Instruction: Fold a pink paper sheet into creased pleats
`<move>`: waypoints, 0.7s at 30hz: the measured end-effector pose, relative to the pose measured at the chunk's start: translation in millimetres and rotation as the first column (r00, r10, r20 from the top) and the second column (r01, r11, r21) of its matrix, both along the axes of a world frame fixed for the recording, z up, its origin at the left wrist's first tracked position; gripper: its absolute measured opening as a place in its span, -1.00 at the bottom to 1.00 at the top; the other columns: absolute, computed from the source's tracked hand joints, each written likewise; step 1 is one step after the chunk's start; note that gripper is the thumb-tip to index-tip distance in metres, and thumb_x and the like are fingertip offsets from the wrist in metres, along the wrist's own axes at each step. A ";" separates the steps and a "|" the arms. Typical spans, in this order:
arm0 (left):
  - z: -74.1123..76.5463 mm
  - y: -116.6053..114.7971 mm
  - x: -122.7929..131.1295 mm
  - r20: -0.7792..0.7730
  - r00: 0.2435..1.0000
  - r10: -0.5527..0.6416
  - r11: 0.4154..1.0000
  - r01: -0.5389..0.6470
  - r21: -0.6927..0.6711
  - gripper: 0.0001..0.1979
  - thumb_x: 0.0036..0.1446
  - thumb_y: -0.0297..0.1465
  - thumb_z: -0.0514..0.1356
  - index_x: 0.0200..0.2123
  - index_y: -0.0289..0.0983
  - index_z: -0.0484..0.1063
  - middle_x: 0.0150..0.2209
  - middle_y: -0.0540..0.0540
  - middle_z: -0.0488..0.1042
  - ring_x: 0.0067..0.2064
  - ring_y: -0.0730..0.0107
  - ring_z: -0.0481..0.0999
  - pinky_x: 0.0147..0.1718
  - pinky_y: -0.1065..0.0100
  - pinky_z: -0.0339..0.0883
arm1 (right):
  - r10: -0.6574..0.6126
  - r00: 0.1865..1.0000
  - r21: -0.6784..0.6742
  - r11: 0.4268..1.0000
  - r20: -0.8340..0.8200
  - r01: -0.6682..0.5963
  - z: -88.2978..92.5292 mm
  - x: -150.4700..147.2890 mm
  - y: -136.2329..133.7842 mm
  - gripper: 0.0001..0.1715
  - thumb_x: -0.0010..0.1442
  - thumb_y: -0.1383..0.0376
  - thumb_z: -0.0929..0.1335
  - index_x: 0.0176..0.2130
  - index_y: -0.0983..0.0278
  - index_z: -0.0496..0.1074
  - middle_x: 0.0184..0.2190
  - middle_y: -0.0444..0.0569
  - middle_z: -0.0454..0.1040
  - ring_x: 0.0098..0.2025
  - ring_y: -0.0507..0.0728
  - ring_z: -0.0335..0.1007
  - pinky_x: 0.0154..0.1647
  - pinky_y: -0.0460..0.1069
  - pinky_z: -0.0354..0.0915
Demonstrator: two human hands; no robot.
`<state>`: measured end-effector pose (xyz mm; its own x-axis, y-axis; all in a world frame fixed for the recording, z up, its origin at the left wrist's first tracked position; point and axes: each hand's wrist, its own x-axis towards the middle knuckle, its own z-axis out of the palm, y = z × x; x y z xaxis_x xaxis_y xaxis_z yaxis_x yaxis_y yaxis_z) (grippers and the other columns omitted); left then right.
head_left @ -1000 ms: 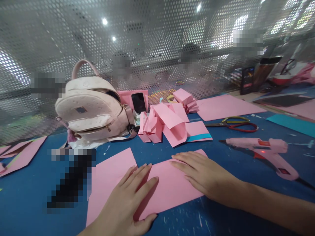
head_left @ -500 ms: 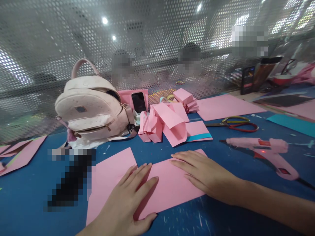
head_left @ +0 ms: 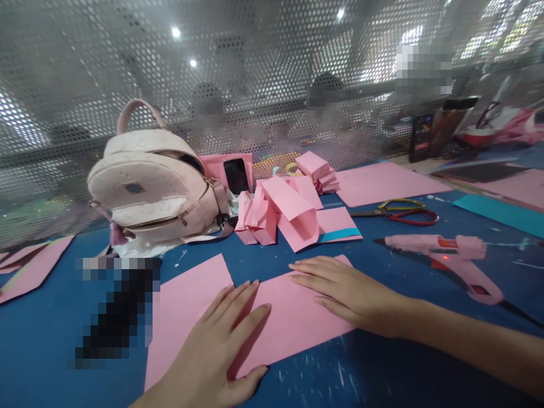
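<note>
Pink paper [head_left: 293,317] lies flat on the blue table [head_left: 323,385] in front of me, with a second pink piece [head_left: 187,300] at its left; whether the two are joined is hidden under my fingers. My left hand [head_left: 225,334] rests on the paper where these pieces meet, fingers stretched out. On the right part of the paper lies my right hand [head_left: 340,289], its fingers extended and flat. Neither hand grasps anything. A pink glue gun [head_left: 446,255] with a small red light lies on its side to the right of my right hand.
Beyond the paper stand folded pink paper pieces [head_left: 263,218], a phone [head_left: 236,175] and a pale pink backpack [head_left: 148,175]. Scissors [head_left: 399,212] lie behind the glue gun. Blue paper [head_left: 501,215] is at the far right. A perforated metal screen [head_left: 255,68] rises behind the table.
The whole view has shifted slightly, so things appear a little further left. Both hands stay in place on the paper.
</note>
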<state>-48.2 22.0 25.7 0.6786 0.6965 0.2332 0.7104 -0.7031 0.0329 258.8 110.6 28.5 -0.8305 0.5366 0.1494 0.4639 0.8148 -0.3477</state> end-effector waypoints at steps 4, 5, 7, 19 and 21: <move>0.2 -0.8 0.6 0.000 1.000 0.009 1.000 -0.009 -0.008 -0.33 0.24 -0.21 0.18 0.35 -0.22 0.10 0.41 -0.29 0.05 0.38 -0.10 0.14 0.19 -0.20 0.26 | 0.079 0.997 0.158 0.984 0.001 -0.078 2.7 -1.5 -1.4 -0.51 0.40 0.38 0.19 0.26 0.30 0.32 0.30 0.11 0.31 0.34 0.17 0.16 0.35 0.21 0.12; 0.5 -1.0 0.8 -0.002 1.000 0.009 1.000 -0.009 -0.009 -0.33 0.24 -0.21 0.18 0.35 -0.22 0.10 0.41 -0.29 0.05 0.38 -0.09 0.14 0.19 -0.20 0.26 | 0.103 0.995 0.195 0.976 -0.001 -0.101 3.9 -2.2 -3.0 -0.51 0.39 0.41 0.19 0.25 0.32 0.34 0.28 0.13 0.33 0.33 0.17 0.18 0.34 0.21 0.12; 0.9 -1.2 1.2 -0.002 1.000 0.006 1.000 -0.006 -0.004 -0.34 0.24 -0.23 0.17 0.35 -0.23 0.10 0.41 -0.29 0.05 0.38 -0.09 0.14 0.19 -0.20 0.26 | 0.136 0.991 0.256 0.958 -0.004 -0.130 6.7 -4.4 -8.8 -0.52 0.38 0.44 0.18 0.23 0.36 0.36 0.25 0.15 0.37 0.32 0.17 0.20 0.34 0.21 0.13; -1.7 0.4 1.2 0.025 1.000 -0.012 0.999 0.011 0.040 -0.33 0.21 -0.21 0.19 0.33 -0.26 0.13 0.38 -0.35 0.10 0.36 -0.11 0.18 0.15 -0.15 0.32 | 0.218 0.976 0.268 0.941 -0.015 -0.206 3.3 -16.5 -30.7 -0.71 0.41 0.23 0.29 0.05 0.21 0.49 0.09 -0.03 0.54 0.17 0.14 0.39 0.25 0.12 0.26; -2.4 1.3 1.0 0.030 0.999 -0.018 0.999 0.017 0.038 -0.34 0.21 -0.21 0.19 0.32 -0.25 0.15 0.38 -0.35 0.10 0.36 -0.11 0.18 0.16 -0.14 0.32 | 0.227 0.974 0.253 0.942 -0.005 -0.219 7.6 -16.9 -28.1 -0.70 0.43 0.30 0.25 0.04 0.21 0.50 0.08 -0.02 0.55 0.15 0.13 0.41 0.22 0.12 0.29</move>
<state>-47.3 23.3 23.2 0.6827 0.6752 0.2795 0.6972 -0.7163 0.0274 241.9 82.6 36.1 -0.9167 0.2802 0.2848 0.2519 0.9587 -0.1323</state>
